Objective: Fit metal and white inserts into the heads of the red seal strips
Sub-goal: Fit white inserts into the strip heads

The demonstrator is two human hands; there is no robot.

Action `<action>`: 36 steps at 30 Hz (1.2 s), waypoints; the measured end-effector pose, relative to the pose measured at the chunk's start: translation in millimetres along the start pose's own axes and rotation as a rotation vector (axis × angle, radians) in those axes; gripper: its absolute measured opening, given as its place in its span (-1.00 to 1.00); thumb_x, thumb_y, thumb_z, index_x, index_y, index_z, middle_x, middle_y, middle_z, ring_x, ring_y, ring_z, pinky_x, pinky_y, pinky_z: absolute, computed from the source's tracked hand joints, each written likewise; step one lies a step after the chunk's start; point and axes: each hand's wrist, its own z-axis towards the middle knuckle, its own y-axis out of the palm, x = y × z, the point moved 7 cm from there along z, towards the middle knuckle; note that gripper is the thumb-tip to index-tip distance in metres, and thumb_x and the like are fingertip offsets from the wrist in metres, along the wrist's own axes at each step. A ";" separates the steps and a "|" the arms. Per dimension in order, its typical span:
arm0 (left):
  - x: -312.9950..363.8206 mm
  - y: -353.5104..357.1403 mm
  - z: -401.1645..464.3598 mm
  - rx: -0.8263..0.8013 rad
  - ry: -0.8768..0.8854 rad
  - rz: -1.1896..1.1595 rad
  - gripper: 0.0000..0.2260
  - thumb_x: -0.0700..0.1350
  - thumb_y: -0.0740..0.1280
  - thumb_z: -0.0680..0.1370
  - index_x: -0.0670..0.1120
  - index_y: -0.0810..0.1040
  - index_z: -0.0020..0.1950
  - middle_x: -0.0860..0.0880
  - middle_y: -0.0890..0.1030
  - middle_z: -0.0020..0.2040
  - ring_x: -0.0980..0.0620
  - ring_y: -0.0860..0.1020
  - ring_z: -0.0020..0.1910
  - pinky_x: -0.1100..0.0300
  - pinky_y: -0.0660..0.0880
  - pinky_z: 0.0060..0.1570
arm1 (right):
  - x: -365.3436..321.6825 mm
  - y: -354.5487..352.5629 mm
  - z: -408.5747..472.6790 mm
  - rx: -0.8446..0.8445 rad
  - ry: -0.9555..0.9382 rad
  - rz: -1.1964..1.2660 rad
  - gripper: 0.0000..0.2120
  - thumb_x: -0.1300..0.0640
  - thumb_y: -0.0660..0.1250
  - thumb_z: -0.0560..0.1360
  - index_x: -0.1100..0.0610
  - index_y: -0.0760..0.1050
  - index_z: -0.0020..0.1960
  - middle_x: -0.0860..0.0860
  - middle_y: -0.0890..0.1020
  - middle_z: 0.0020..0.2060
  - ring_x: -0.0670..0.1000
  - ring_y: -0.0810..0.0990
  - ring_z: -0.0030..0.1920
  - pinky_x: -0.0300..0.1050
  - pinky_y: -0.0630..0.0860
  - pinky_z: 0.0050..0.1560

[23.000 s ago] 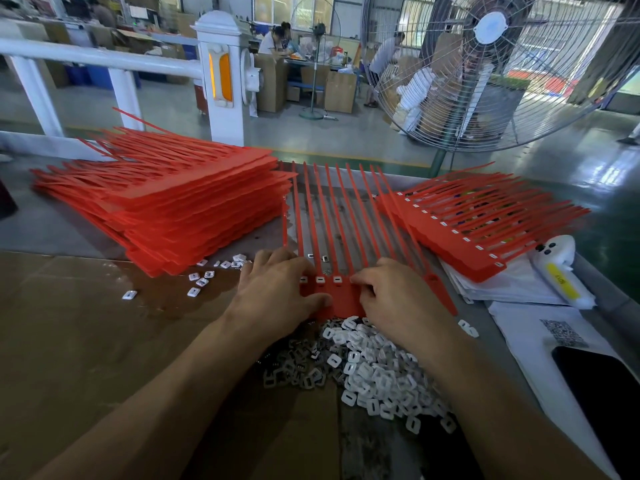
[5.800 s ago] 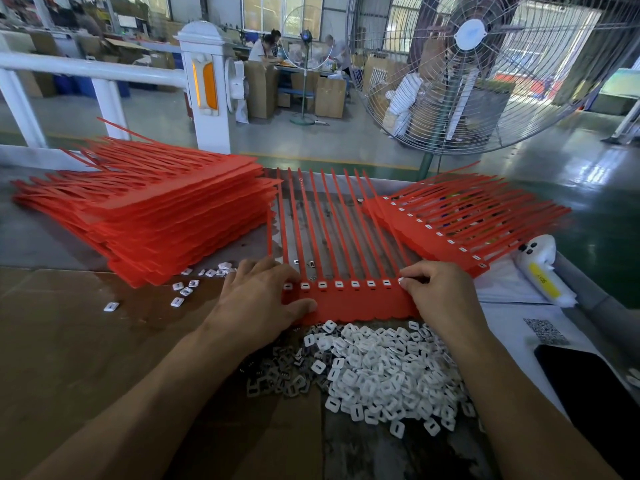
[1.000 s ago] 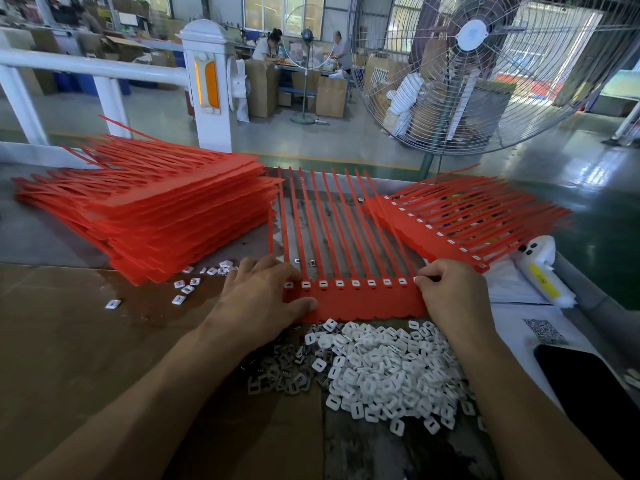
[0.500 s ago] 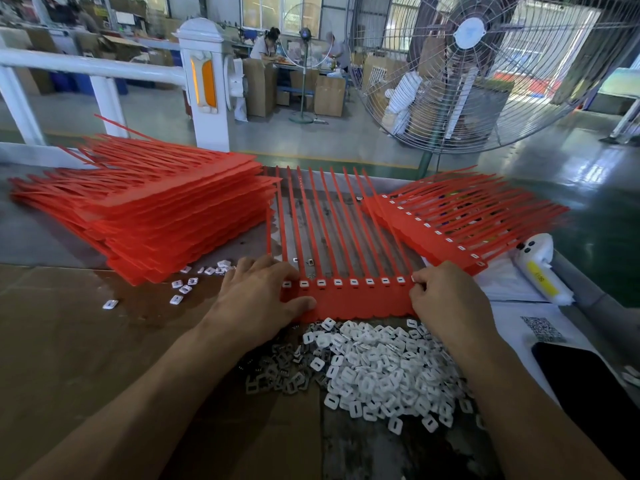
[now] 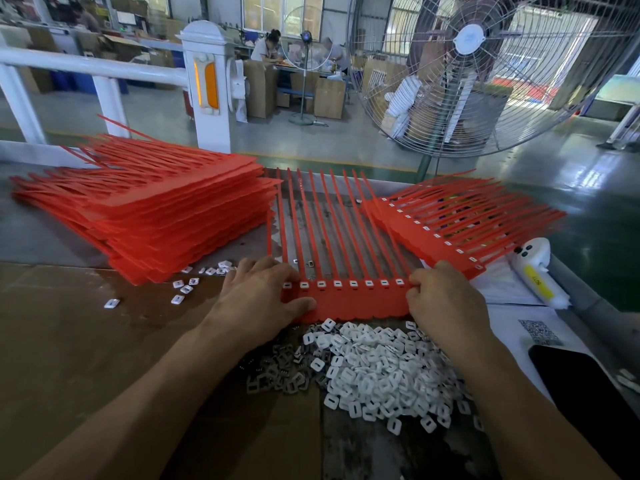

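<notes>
Now the left hand (image 5: 258, 299) lies flat, fingers spread, on the red strip (image 5: 349, 301). The right hand (image 5: 441, 299) pinches its end; a hard push could pop white inserts (image 5: 375, 375) loose.

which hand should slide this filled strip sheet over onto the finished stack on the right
Right. The right hand already holds the sheet at its right end, beside the finished stack. The left hand lies flat at the far end.

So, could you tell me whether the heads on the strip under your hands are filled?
Filled where visible: each exposed head of the seal strip shows a white insert.
</notes>
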 end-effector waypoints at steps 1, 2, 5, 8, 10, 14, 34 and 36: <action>0.4 -0.7 -0.1 0.000 0.001 0.001 -0.50 0.38 0.30 0.49 0.22 0.45 0.37 0.16 0.42 0.39 0.04 0.23 0.41 -0.02 0.17 0.45 | 3.2 0.4 -0.7 0.002 0.005 0.050 -0.77 0.12 0.22 0.60 0.10 0.64 0.07 0.03 0.44 -0.08 0.12 0.54 0.01 -0.06 0.36 -0.17; 1.0 -1.0 -0.2 -0.001 0.002 0.002 -0.51 0.38 0.30 0.49 0.22 0.46 0.36 0.15 0.42 0.39 0.04 0.24 0.41 -0.02 0.17 0.45 | 6.2 0.0 -1.9 0.013 0.006 0.099 -0.78 0.13 0.23 0.60 0.09 0.66 0.07 0.04 0.47 -0.07 0.13 0.56 0.02 -0.05 0.38 -0.17; 0.8 -1.5 -0.1 0.008 0.004 0.002 -0.51 0.37 0.31 0.49 0.21 0.46 0.36 0.15 0.43 0.38 0.04 0.24 0.41 -0.02 0.17 0.46 | 11.9 -1.8 -3.4 0.060 0.018 0.188 -0.76 0.14 0.27 0.60 0.05 0.68 0.15 0.07 0.57 0.03 0.11 0.59 0.03 -0.03 0.47 -0.10; 0.2 -0.8 0.7 0.001 -0.003 0.005 -0.48 0.38 0.30 0.49 0.21 0.46 0.39 0.16 0.42 0.39 0.04 0.24 0.42 -0.04 0.17 0.48 | 9.9 0.2 -1.2 0.031 0.016 0.161 -0.71 0.12 0.24 0.60 -0.01 0.68 0.20 0.06 0.57 0.09 0.11 0.59 0.08 -0.03 0.49 -0.05; 0.7 0.5 1.0 -0.010 -0.006 0.013 -0.47 0.39 0.29 0.49 0.21 0.44 0.41 0.16 0.42 0.40 0.03 0.23 0.43 -0.04 0.17 0.47 | 9.6 -0.2 0.7 0.007 0.018 0.139 -0.69 0.11 0.22 0.60 -0.03 0.67 0.22 0.07 0.57 0.11 0.11 0.59 0.11 -0.01 0.52 -0.01; -1.4 1.4 1.5 -0.024 -0.010 0.014 -0.42 0.43 0.27 0.46 0.22 0.42 0.42 0.17 0.40 0.41 0.04 0.21 0.44 -0.06 0.15 0.47 | 8.8 -2.6 1.6 -0.010 -0.015 0.090 -0.73 0.13 0.21 0.58 0.03 0.70 0.01 0.04 0.56 -0.10 0.09 0.57 -0.06 -0.08 0.41 -0.23; -3.8 0.5 0.9 0.002 -0.023 -0.018 -0.42 0.43 0.34 0.42 0.23 0.45 0.38 0.18 0.39 0.39 0.07 0.20 0.43 -0.05 0.14 0.47 | 17.8 5.8 6.0 0.049 0.155 0.484 -0.72 0.02 0.41 0.55 0.10 0.64 0.21 0.01 0.65 0.05 0.05 0.59 0.04 -0.05 0.52 0.06; -2.6 -0.3 0.0 0.009 -0.024 -0.029 -0.43 0.41 0.35 0.43 0.21 0.46 0.38 0.17 0.40 0.38 0.06 0.21 0.42 -0.04 0.14 0.47 | 21.3 4.8 6.3 0.059 0.178 0.713 -0.73 0.07 0.44 0.54 0.04 0.66 0.24 -0.16 0.66 0.02 -0.17 0.60 -0.03 -0.19 0.49 0.05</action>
